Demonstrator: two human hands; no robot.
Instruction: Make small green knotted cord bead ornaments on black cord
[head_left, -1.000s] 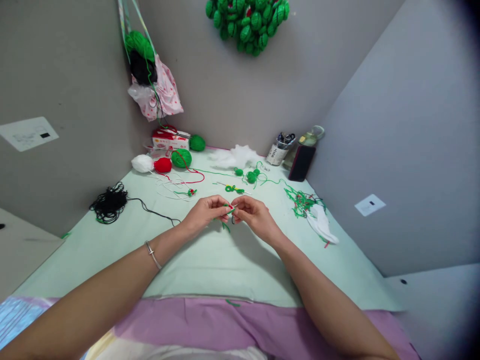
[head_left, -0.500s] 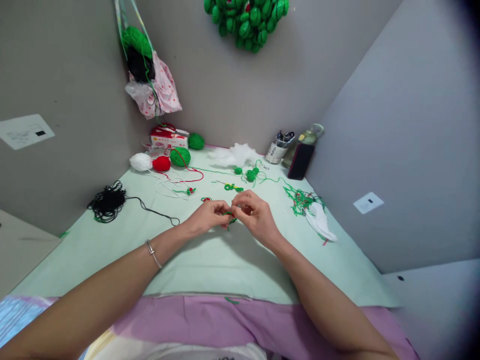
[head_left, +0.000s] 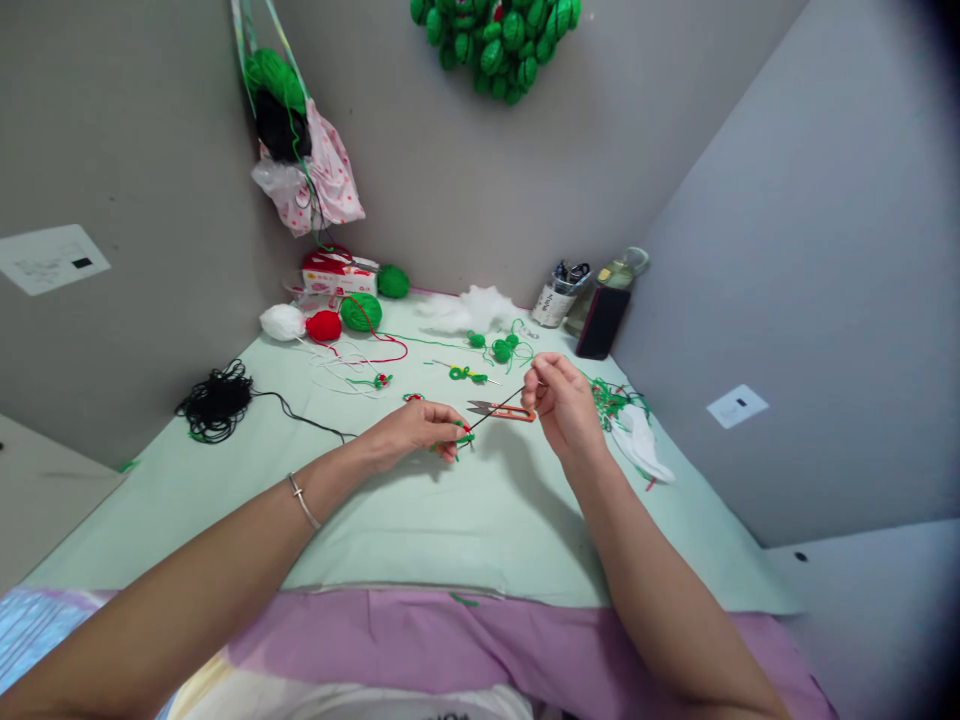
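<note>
With my left hand (head_left: 421, 428) I pinch a small green and red knitted piece (head_left: 468, 434) between the thumb and the fingers. This piece is above the middle of the table (head_left: 450, 530), well apart from its front edge. My right hand (head_left: 565, 402) is higher and more toward the right edge, and its thumb and fingertips press together on a black strand (head_left: 498, 408). The strand goes straight and tight from the piece up to these fingers.

Behind the strand lie the orange scissors (head_left: 517, 417), with the blades toward the left edge; the handle end is close to my right fingers, but I cannot tell if they touch. Just behind my left hand there is a small red and green ring (head_left: 414, 397), and farther toward the back edge a hook with yellow handle (head_left: 466, 375).

Near the left edge lies a heap of black yarn (head_left: 215, 403), and its tail runs to my left wrist, where I lose it from sight. At the back left corner stand together the white ball (head_left: 283, 322), the red ball (head_left: 323, 326) and a green ball (head_left: 361, 312). By the back right corner a phone (head_left: 602, 322) leans upright.
</note>
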